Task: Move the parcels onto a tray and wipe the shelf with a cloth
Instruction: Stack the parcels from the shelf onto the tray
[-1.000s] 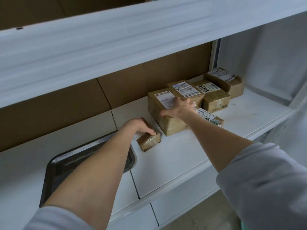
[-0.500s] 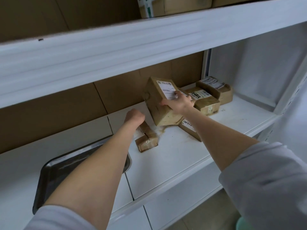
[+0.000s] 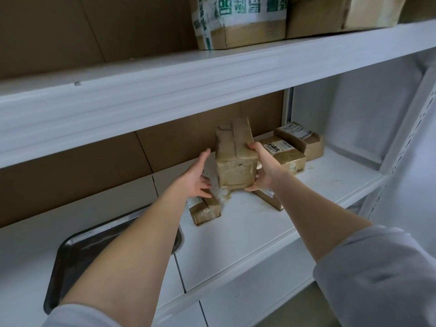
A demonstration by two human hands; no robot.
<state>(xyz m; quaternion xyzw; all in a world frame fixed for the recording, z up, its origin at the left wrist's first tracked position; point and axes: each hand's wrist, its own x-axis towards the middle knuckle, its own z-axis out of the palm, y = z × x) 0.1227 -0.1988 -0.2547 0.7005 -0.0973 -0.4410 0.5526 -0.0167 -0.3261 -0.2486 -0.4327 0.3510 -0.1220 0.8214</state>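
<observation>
Head view: my right hand (image 3: 264,171) grips the tall parcel (image 3: 236,159) above the shelf's (image 3: 247,232) middle, my left hand (image 3: 195,178) open just beside it. Held one-sided, it may slip onto the small parcel (image 3: 206,210) below.

At 12 o'clock a large brown cardboard carton bound with white tape printed in green characters (image 3: 240,20) stands on the white upper shelf board (image 3: 165,90). A plain brown cardboard carton (image 3: 342,13) sits just beside it at 1 o'clock. Brown cardboard backing panels (image 3: 70,180) fill 9 o'clock. A white perforated metal upright (image 3: 412,128) runs at 3 o'clock, next to a white side panel (image 3: 354,119). Grey-beige floor (image 3: 295,312) shows at 5 o'clock.
</observation>
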